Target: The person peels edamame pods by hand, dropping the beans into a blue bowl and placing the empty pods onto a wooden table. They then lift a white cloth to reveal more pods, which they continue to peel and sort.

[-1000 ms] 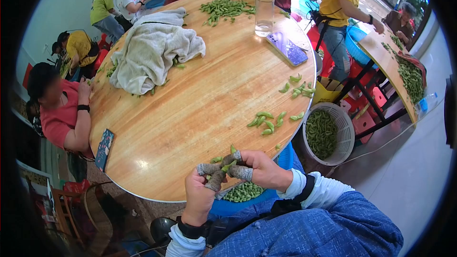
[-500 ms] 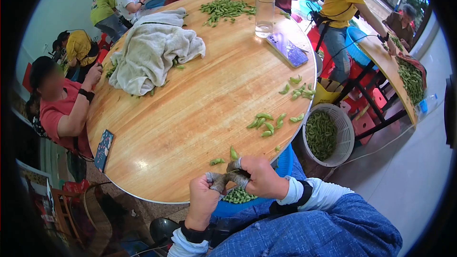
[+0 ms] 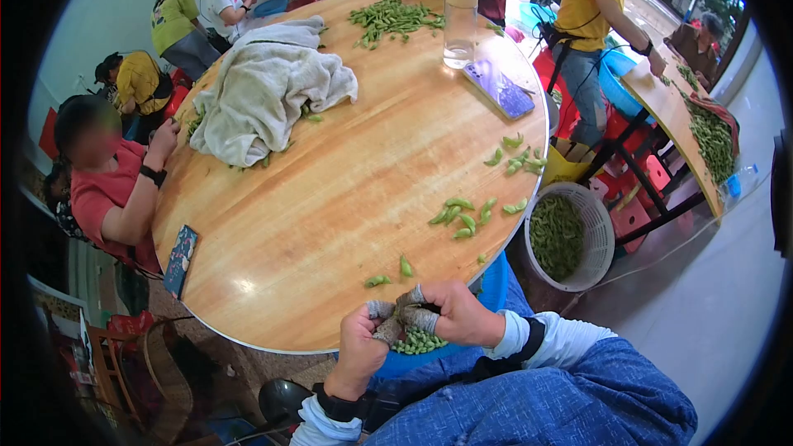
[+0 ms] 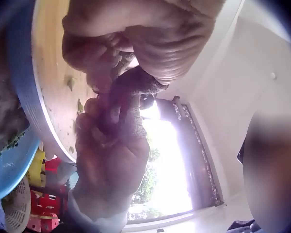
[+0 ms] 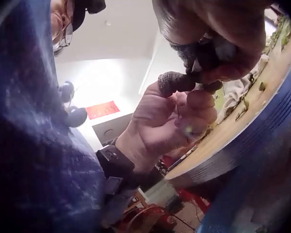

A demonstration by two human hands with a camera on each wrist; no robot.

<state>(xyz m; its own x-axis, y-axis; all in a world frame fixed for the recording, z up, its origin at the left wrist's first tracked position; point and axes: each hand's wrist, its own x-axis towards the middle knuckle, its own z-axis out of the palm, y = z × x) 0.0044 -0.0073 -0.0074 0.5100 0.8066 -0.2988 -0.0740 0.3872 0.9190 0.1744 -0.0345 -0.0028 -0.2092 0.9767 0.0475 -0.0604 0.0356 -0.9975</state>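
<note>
Fingertips wrapped in grey covering meet above the table's near edge. The left hand and the right hand pinch at a bean pod, which their fingers almost wholly hide. Both wrist views show the thumbs and fingers of the left hand and the right hand pressed close together, in shadow. Below them, a blue basin holds shelled green beans. Two loose pods lie on the tabletop just beyond the hands.
On the round wooden table are scattered pods, a grey cloth, a bottle, a purple phone and a dark phone. A white basket of pods stands at right. Several people sit or stand around.
The pods seen between the fingers a second ago are now hidden behind them. Both hands remain together near the table edge, moved slightly. The person at left has raised a hand.
</note>
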